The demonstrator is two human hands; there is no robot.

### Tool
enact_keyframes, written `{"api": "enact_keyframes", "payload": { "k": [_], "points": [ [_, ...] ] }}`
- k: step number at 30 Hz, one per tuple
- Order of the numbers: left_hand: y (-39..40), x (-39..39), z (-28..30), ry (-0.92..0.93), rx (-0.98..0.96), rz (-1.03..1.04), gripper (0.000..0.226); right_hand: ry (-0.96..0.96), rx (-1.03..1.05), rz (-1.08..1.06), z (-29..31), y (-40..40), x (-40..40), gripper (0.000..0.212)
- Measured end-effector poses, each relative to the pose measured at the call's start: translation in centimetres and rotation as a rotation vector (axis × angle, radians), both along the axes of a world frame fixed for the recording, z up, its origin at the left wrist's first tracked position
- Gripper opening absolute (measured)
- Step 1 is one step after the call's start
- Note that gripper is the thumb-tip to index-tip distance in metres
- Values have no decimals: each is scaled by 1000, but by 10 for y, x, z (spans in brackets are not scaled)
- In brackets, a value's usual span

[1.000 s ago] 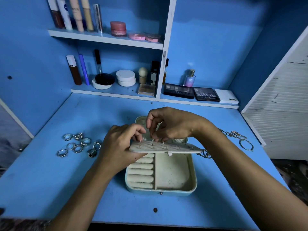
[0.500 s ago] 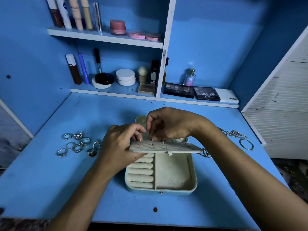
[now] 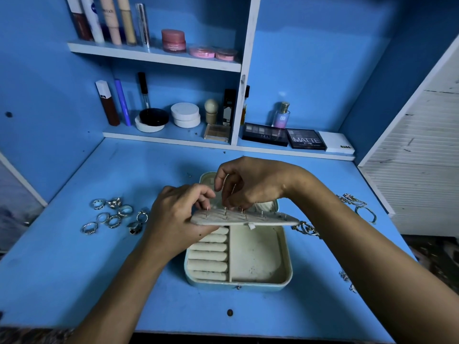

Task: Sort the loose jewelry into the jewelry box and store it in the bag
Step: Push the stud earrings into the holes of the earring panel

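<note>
Nearest, on the blue table [image 3: 74, 281]: open jewelry box [image 3: 285, 269], ring rolls [image 3: 208, 256] in its left half, a bare compartment in the right. Above the box, held level: quilted earring panel [image 3: 248, 218], posts sticking up through it. Left hand [image 3: 176, 219] gripping the panel's left end, thumb under, fingers curled over the top. Right hand [image 3: 250, 184] arched over the panel, fingertips pinched together at one post; whether an earring sits between them, cannot tell. Left of the box, loose rings [image 3: 114, 216] scattered. Right, beyond the forearm, bracelets and chains [image 3: 357, 206]. Farther back, shelves [image 3: 154, 54] with cosmetics, palettes [image 3: 285, 136], a perfume bottle [image 3: 282, 115].
</note>
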State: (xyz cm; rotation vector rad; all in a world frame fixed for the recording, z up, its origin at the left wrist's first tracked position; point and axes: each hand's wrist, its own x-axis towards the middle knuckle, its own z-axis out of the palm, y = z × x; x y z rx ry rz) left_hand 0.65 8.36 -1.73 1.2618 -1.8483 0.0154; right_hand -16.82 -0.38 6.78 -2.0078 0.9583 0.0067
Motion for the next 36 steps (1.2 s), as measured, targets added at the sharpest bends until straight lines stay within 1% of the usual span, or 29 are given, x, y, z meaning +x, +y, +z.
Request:
{"api": "enact_keyframes", "payload": {
  "k": [7, 14, 19, 24, 26, 29, 31, 33, 36],
  "points": [
    [0, 0, 1, -6, -1, -5, 40, 41, -23, 38, 2, -1, 4, 32],
    [0, 0, 0, -30, -22, 14, 38, 94, -87, 71, 3, -1, 8, 30],
    [0, -1, 1, -46, -38, 14, 38, 100, -102, 67, 3, 1, 9, 29],
    [1, 0, 0, -47, -18, 3, 38, 98, -125, 72, 2, 1, 9, 29],
    [1, 1, 0, -34, -3, 5, 39, 87, -104, 70, 2, 0, 8, 29],
    [0, 1, 0, -23, 21, 11, 41, 43, -24, 36, 1, -1, 4, 30],
    [-1, 1, 0, -6, 31, 7, 42, -26, 58, -15, 1, -2, -1, 26],
    [-1, 0, 0, 27, 46, 3, 42, -120, 121, -84, 1, -3, -7, 20],
    [-3, 0, 3, 102, 88, -15, 44, -309, 159, -214, 0, -8, -25, 13]
  ]
}}
